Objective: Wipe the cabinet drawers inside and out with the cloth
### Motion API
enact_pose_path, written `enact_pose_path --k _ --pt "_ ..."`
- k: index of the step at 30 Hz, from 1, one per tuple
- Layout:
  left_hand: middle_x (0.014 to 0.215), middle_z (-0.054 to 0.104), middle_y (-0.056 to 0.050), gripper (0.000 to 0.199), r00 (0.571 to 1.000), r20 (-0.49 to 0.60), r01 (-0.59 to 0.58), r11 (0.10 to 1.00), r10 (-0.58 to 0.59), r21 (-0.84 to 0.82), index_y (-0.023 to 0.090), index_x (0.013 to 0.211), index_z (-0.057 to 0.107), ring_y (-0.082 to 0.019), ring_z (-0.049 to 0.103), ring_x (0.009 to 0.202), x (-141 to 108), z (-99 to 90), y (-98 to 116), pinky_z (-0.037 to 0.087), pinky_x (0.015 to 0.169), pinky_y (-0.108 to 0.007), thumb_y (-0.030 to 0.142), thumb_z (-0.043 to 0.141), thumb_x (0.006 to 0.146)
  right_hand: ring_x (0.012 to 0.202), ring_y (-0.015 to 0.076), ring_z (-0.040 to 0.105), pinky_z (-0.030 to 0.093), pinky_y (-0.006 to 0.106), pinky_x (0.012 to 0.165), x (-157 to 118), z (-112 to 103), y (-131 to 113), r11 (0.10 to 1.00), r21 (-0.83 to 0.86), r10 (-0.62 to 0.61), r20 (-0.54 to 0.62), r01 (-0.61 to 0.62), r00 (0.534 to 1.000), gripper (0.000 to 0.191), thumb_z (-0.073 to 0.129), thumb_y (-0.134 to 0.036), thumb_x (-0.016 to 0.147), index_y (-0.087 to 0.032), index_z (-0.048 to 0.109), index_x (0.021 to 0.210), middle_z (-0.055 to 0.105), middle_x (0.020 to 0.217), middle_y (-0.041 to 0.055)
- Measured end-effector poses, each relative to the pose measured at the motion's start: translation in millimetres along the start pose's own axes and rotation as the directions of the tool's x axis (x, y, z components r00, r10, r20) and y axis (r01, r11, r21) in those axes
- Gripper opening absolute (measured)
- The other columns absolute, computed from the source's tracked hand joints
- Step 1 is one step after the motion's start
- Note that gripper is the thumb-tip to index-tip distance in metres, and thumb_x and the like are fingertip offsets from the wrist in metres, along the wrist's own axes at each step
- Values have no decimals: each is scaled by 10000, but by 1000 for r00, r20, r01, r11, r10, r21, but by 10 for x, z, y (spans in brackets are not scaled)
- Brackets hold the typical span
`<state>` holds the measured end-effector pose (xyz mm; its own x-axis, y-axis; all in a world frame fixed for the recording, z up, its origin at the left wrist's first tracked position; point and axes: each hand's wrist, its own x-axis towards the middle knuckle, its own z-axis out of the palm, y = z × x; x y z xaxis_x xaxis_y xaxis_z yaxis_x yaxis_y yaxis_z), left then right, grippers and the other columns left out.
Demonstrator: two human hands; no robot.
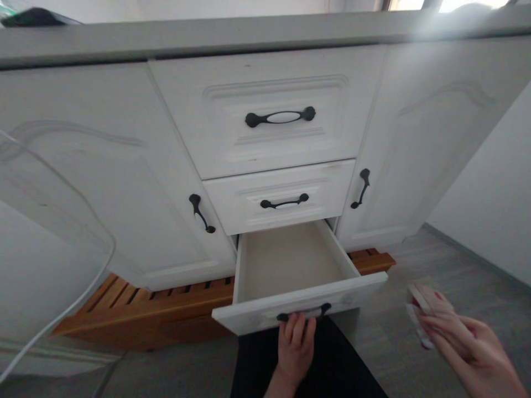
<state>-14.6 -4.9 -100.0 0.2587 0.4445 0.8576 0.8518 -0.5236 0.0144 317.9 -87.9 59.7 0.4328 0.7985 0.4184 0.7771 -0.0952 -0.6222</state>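
The bottom drawer (257, 315) of a white cabinet is pulled out, and its pale inside shows nothing in it. My left hand (296, 345) has its fingers curled over the dark handle (326, 309) on that drawer's front. Off to the right, apart from the cabinet, my right hand (468, 342) is closed around a small white bundle (418, 318), perhaps cloth or a soft packet. Motion blur hides its exact kind; a reddish spot shows near the fingers.
Two closed drawers (290, 149) sit above, between cabinet doors (95, 182) on either side. Low brown slatted wood (166, 309) runs beneath the cabinet. A white cable (83, 293) hangs at left. A dark object (37, 17) lies on the countertop (199, 38).
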Motion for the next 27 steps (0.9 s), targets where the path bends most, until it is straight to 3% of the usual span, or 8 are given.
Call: enact_pose_path --k 2,5,8,10,16,20,24,27 --pt "1201 607 -58 472 997 73 -25 999 22 47 272 1224 651 -227 561 1202 188 97 -125 469 1042 -388 123 666 776 925 332 679 593 462 717 -239 192 -126 959 131 247 61 -253 967 398 665 -626 692 -309 828 868 725 1010 120" --pt "1357 580 -77 602 980 197 -23 995 3 99 261 1390 558 -247 490 1349 504 253 -357 475 1047 -374 109 605 810 1024 349 711 635 409 714 -445 496 -413 698 365 542 293 -616 787 555 754 -664 590 -258 810 964 756 1133 112" --pt "1536 483 -84 760 949 315 -24 990 -21 140 253 1548 369 -251 359 1485 813 396 -577 492 1019 -346 76 539 829 1074 350 725 630 408 842 -466 682 -610 379 513 617 481 -771 623 654 818 -659 529 -238 776 1028 771 1161 109" --pt "1616 400 -84 829 928 370 -24 987 -37 159 243 1599 234 -247 279 1533 987 482 -691 511 981 -333 54 501 838 1057 341 735 623 401 866 -438 724 -645 284 560 611 520 -778 597 657 845 -650 508 -239 770 1015 779 1141 112" --pt "1681 282 -79 907 888 450 21 987 -92 160 272 1612 6 -247 195 1570 1237 695 -849 557 900 -319 11 421 849 963 340 754 635 421 777 -418 693 -706 368 544 537 539 -755 650 591 763 -702 609 -243 778 982 782 1090 121" --pt "1695 242 -72 973 873 470 71 988 -129 139 301 1607 -40 -243 150 1580 1310 688 -776 562 908 -287 -13 441 822 1016 321 731 607 433 861 -216 764 -938 456 598 396 526 -659 752 615 675 -682 724 -237 726 1145 750 1151 134" --pt "1710 122 -165 968 866 443 179 971 -233 160 225 1624 36 -347 112 1576 1195 444 -649 531 1032 -379 39 528 812 1293 308 568 436 482 1120 417 994 -1074 696 621 355 140 -361 924 903 708 -637 749 -238 428 1510 540 1469 138" --pt "1710 130 -159 953 839 420 300 938 -347 175 234 1624 98 -350 135 1571 756 155 -590 464 1128 -438 41 546 806 1367 343 452 339 545 1165 1002 1349 -1097 920 384 164 -192 -80 968 922 605 -620 840 -145 305 1571 458 1496 214"
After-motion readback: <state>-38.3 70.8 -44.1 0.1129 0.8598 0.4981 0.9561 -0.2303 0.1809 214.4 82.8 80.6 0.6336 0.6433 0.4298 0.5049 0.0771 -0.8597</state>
